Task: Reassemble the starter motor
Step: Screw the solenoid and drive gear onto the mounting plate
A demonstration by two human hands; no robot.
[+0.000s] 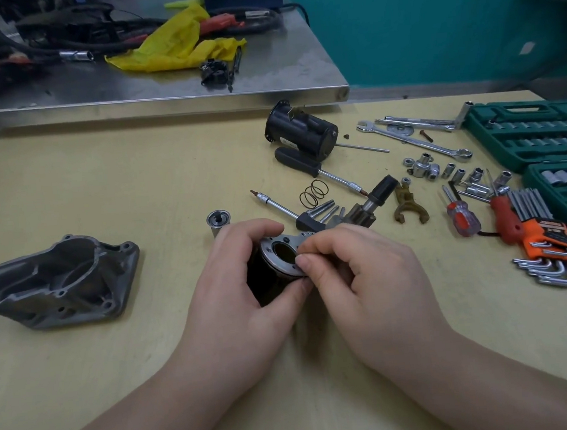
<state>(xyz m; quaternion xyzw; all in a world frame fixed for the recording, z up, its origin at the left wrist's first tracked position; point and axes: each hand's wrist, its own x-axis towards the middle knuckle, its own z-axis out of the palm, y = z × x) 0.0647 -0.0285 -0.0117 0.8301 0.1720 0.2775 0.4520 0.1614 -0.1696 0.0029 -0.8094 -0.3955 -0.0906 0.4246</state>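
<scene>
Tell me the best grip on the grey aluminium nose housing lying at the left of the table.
Take the grey housing by its near outer wall and flange rim, coming from above on the near side. It lies with the open cavity tilted up and away, so the rim is exposed. Both hands are busy with the black cylinder.

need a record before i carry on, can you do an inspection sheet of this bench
surface: pale wooden table.
job's things: black cylinder with metal end plate in both hands; grey cast housing, black motor body, spring, pinion shaft, fork lying loose.
clutter: screwdrivers, wrenches, sockets, hex key set, green socket case.
grippers: left hand grips cylinder; right hand fingers pinch plate edge.
cables: black cables on steel bench.
surroundings: teal wall, yellow rag.
</scene>
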